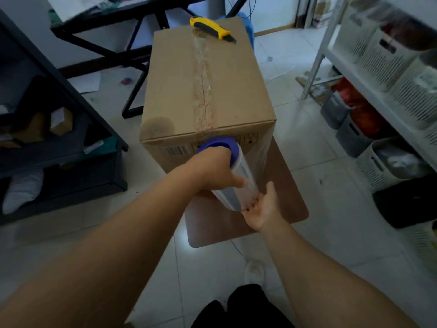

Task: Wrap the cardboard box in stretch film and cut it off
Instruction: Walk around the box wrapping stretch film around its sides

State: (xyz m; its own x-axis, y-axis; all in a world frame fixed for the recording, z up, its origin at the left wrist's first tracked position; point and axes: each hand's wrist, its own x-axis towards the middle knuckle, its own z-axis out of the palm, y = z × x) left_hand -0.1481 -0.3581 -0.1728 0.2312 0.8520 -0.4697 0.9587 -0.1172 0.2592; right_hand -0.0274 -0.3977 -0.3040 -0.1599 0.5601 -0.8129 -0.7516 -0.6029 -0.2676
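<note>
A taped cardboard box (208,91) stands on a small brown counter (288,200) over a tiled floor (307,147). A yellow knife (212,29) lies on the far end of the box top, across the tape seam. In front of the box's near face, the film roll (236,183) is held tilted, its blue end cap (220,144) up near the box's top edge. The left hand (212,171) grips the roll's upper part, fingers curled round it just under the cap. The right hand (262,207) holds the roll's lower end from below, fingers curled at the core. A clear sheet of film (262,152) runs from the roll to the box's near right corner. A white rack with baskets (387,60) stands to the right, a dark shelf (47,143) to the left
</note>
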